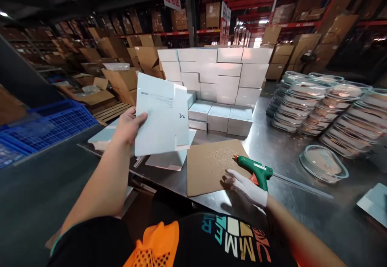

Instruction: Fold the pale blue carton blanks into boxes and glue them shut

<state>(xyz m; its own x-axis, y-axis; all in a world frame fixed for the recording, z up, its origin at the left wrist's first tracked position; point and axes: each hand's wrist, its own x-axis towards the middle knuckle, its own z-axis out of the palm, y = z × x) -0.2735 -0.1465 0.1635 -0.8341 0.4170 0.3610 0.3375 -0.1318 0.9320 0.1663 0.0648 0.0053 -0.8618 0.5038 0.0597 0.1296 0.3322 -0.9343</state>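
My left hand [129, 125] grips the left edge of a flat white box blank [160, 118], thumb on its near face. The blank is raised and tilted above the table and bears small print and a dark mark. My right hand [246, 187], in a white glove, hovers low by the near right part of a brown cardboard sheet [198, 166], fingers loosely bent and holding nothing I can see. Just beyond it lies a green glue gun [255, 167], orange nozzle over the cardboard, a clear glue stick [302, 185] running out behind. Bits of dried glue dot the cardboard.
White boxes [208, 71] form a wall at the back of the metal table. Several stacks of clear-lidded containers [302, 102] stand right, with a single container [324, 163] nearer. More white blanks [169, 159] lie under the raised one. A blue crate [51, 126] is at left.
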